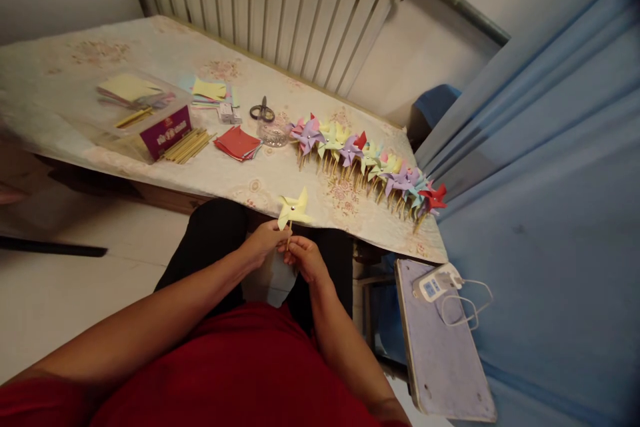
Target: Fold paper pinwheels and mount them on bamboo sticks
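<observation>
A yellow paper pinwheel with a shiny pin at its centre is held upright over my lap, close to the table's front edge. Just beneath its blades, my left hand is closed on the thin stick. My right hand pinches the same stick a little lower down. Fingers cover most of the stick. To the right on the table stands a long row of finished-looking pinwheels in purple, yellow, blue, pink and red, their sticks pointing towards me.
On the flowered tablecloth are a clear plastic box, wooden sticks, red paper squares, coloured paper, scissors and a dish of pins. A stool bearing a white power strip stands at right.
</observation>
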Demonstrator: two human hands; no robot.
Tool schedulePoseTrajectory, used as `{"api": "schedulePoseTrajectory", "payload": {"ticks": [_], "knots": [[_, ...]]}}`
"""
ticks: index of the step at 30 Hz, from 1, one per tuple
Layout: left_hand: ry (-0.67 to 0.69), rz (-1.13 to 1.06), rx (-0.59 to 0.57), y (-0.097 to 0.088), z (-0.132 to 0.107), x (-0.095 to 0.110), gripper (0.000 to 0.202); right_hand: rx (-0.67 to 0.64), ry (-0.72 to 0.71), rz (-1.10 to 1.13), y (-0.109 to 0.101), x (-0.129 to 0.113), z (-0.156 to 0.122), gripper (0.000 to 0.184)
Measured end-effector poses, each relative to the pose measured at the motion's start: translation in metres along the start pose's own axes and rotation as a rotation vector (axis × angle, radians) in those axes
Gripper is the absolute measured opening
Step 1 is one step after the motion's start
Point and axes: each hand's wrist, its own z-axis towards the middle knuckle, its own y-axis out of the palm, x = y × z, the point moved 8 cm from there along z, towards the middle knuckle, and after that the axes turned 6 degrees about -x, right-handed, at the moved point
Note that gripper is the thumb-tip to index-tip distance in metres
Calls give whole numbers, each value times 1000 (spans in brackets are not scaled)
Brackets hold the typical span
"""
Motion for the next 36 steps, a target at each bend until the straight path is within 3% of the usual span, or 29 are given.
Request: {"api": "schedulePoseTrajectory", "payload": {"ticks": [6,11,14,21,36], "knots": [[-27,10,4,-8,-6,3,26,223,-78,98,-28,-14,-6,32],[-87,-36,-58,-3,-16,-4,27,440,-250,78,-54,-50,-19,23],[-84,-40,-85,0,-20,-5,26,503,-301,21,-60,-68,-28,21],[-88,-9,-129,5,-28,-5,27,449,-280,-104,-40,-83,-35,21],[-61,13,-98,1,-33,-6,25,294,-143,99,-19,-58,-36,39]]}}
